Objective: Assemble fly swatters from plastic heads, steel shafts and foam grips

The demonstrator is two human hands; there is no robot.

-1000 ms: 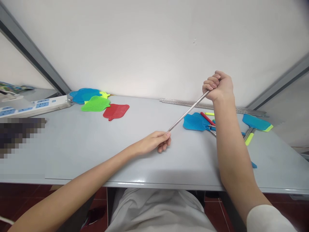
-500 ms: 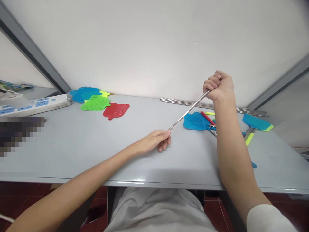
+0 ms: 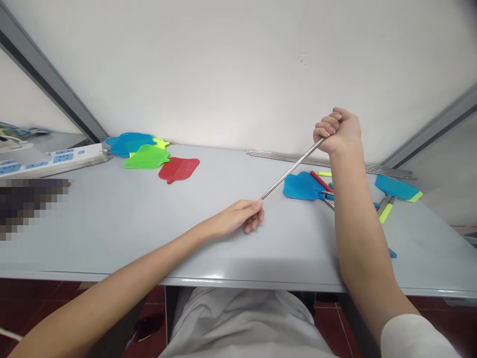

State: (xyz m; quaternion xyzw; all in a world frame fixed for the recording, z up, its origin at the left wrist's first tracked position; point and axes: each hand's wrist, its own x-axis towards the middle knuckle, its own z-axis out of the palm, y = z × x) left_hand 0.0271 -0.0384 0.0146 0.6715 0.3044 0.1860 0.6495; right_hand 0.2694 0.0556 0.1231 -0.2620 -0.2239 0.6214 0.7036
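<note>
A thin metal rod point(image 3: 287, 173) slants between my two hands above the grey table. My left hand point(image 3: 244, 216) pinches its lower left end between thumb and fingers. Higher up on the right, my right hand point(image 3: 339, 130) is wrapped in a fist round the upper part; the rod's far end is hidden in it. Beyond my right forearm lie a blue fly swatter point(image 3: 301, 186), a red handle point(image 3: 321, 182) and another blue swatter head point(image 3: 398, 188), partly covered by the arm.
Fly swatter heads in blue point(image 3: 131, 143), green point(image 3: 148, 157) and red point(image 3: 179, 169) lie at the back left. Several metal rods point(image 3: 276, 156) rest along the wall. A white power strip point(image 3: 84, 156) sits at the left, near a blurred-out dark patch.
Both hands keep their hold on the metal rod, with hardly any movement. The view has shifted very slightly.
</note>
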